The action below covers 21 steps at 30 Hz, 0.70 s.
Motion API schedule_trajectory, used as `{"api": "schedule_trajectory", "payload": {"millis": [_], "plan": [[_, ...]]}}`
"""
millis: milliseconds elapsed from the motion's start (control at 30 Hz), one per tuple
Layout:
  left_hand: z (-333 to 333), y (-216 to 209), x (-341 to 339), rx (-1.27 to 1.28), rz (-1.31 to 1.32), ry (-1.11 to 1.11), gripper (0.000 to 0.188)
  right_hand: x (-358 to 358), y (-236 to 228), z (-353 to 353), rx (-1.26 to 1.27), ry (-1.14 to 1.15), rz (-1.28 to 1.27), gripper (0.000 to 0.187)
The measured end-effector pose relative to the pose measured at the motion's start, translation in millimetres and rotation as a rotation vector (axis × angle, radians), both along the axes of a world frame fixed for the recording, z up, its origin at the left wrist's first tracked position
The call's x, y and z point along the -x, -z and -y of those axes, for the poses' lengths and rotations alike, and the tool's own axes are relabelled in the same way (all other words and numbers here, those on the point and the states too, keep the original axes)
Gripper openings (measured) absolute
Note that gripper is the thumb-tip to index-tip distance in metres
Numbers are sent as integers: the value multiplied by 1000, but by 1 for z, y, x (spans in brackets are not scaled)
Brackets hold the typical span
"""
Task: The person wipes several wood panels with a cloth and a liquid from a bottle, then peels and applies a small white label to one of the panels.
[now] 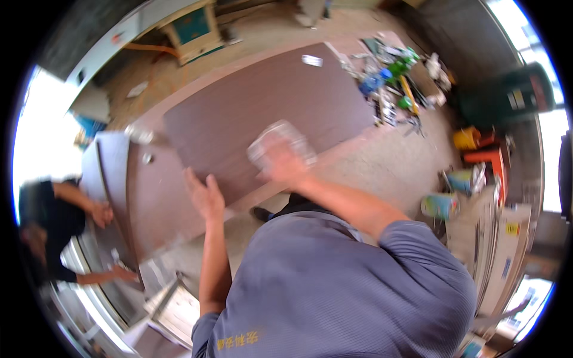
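A large dark brown panel (262, 107) lies flat on a wider, lighter reddish-brown worktable (155, 209). My right hand (283, 160) presses a crumpled, whitish, see-through cloth or plastic wad (261, 150) on the panel near its close edge. Motion blurs this hand, and the wad spreads out around the fingers. My left hand (206, 197) is open at the panel's near left corner, thumb apart from the fingers, holding nothing. I cannot tell whether it touches the panel. A small white label (311, 61) lies on the panel's far side.
Beyond the panel's right end is a pile of tools, bottles and scraps (394, 80). At the left, a person in dark clothing (57, 221) has both hands by a brown board (110, 197). Tins (440, 206) and stacked boards (498, 256) stand at my right.
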<state>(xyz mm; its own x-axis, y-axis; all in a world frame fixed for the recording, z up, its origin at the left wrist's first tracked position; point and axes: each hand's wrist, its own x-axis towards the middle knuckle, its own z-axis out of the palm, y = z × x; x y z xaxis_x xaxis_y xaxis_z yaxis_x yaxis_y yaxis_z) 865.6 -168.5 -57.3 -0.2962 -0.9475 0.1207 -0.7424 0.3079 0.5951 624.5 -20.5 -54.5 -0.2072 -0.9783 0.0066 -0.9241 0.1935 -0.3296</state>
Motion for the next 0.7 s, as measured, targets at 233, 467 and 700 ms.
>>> {"api": "schedule_trajectory", "payload": {"millis": [233,467,700], "plan": [[-8,-11,3,46,79,-1,63,105,-21,-42,-89,94,-62,87],[-5,-11,10,10,215,-21,58,208,-21,-79,-273,418,-205,91],[-7,-7,8,51,277,-9,60,309,-15,-7,-88,347,-144,85]]}}
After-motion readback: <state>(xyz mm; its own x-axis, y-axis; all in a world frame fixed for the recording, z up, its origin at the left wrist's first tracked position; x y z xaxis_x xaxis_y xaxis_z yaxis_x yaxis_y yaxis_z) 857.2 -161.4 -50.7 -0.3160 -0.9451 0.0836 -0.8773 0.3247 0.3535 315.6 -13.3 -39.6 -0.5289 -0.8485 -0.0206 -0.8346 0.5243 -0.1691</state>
